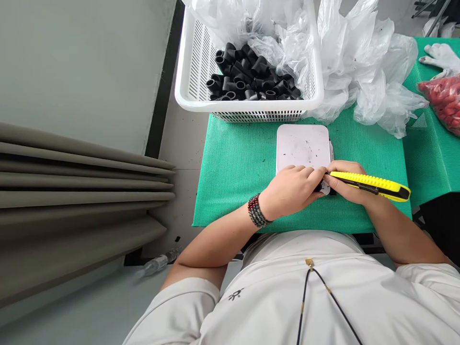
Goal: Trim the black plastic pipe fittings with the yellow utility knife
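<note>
My right hand (pixel 347 182) is closed on a yellow utility knife (pixel 373 184), whose handle points right and whose front end is between my two hands. My left hand (pixel 293 190), with a beaded bracelet at the wrist, has its fingers curled round a small black part (pixel 318 187), mostly hidden under them. Both hands meet at the lower right corner of a white box-like device (pixel 302 146), whose top carries small black scraps. The knife's blade cannot be made out.
A white basket (pixel 251 106) of black pipe fittings (pixel 247 76) stands beyond the device. Clear plastic bags (pixel 366 72) lie beside it on the green-covered table (pixel 230 177). At the far right are a bag of red pieces (pixel 443 103) and a white glove (pixel 442 57).
</note>
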Motion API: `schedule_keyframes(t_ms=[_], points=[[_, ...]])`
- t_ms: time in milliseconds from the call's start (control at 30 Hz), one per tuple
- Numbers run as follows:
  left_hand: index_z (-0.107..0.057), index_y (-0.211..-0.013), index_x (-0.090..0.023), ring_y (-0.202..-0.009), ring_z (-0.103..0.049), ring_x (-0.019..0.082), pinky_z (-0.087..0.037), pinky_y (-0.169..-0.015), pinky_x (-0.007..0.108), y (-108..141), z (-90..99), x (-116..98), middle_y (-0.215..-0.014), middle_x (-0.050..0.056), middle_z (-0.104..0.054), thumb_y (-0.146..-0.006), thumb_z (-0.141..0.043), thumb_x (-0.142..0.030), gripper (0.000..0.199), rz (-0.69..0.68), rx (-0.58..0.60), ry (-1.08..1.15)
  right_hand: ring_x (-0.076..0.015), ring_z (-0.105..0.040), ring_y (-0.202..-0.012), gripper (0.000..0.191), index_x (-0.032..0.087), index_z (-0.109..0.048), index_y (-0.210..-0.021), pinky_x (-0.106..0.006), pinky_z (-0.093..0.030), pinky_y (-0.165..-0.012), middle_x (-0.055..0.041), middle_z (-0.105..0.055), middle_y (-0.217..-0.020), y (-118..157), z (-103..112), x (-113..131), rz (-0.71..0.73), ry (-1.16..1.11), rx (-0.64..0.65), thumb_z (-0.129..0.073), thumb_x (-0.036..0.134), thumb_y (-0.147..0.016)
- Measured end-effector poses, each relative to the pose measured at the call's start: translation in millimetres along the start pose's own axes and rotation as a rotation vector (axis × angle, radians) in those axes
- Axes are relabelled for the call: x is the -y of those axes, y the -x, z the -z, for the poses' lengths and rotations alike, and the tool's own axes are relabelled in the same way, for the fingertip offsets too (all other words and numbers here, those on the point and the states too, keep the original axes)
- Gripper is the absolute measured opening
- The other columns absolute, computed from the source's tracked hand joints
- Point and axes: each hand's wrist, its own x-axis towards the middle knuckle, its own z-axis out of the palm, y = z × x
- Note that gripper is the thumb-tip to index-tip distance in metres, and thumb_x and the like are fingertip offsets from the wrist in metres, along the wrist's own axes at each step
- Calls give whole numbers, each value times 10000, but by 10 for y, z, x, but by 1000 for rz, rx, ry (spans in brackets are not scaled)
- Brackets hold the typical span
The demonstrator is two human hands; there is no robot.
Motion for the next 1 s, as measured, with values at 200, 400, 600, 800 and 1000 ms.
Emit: schedule_keyframes(t_ms=[200, 400, 600, 800, 1000], points=[[-498, -1515, -113, -1043, -777, 275, -562, -838, 388, 3, 2, -6, -1170, 127, -788, -1143, -491, -518, 551, 6, -3, -2, -169, -576, -642, 356, 223, -644, -782, -313, -419, -594, -9, -646, -695, -6, 2, 13, -27, -4, 6, -674, 478, -1029], [-499, -1508, -109, -1043, -774, 272, -555, -829, 392, 10, 3, -17, -1155, 125, -786, -1148, -473, -522, 548, 11, -16, -3, -164, -574, -641, 341, 223, -635, -782, -311, -417, -598, -5, -643, -695, -15, 6, 29, -38, 10, 10, -681, 462, -1021], [-479, -1529, -97, -1053, -770, 273, -545, -841, 388, 14, 27, -32, -1174, 137, -782, -1158, -441, -517, 561, 15, 13, -5, -172, -566, -647, 384, 234, -649, -781, -322, -430, -611, -9, -651, -699, -14, 4, 23, -57, 25, 9, -686, 538, -1012], [-465, -1541, -84, -1039, -765, 278, -546, -837, 402, 17, 54, -51, -1167, 146, -778, -1148, -461, -508, 578, 16, 30, -2, -178, -548, -654, 440, 240, -664, -789, -338, -446, -622, -17, -653, -714, 1, -3, 7, -68, 26, 0, -670, 621, -1009], [-451, -1551, -82, -1051, -762, 279, -534, -841, 392, 25, 50, -57, -1179, 151, -778, -1145, -475, -510, 591, 19, 26, -14, -191, -569, -662, 435, 251, -663, -789, -352, -450, -622, -23, -656, -714, 0, -5, -10, -79, 31, 2, -674, 629, -1005]])
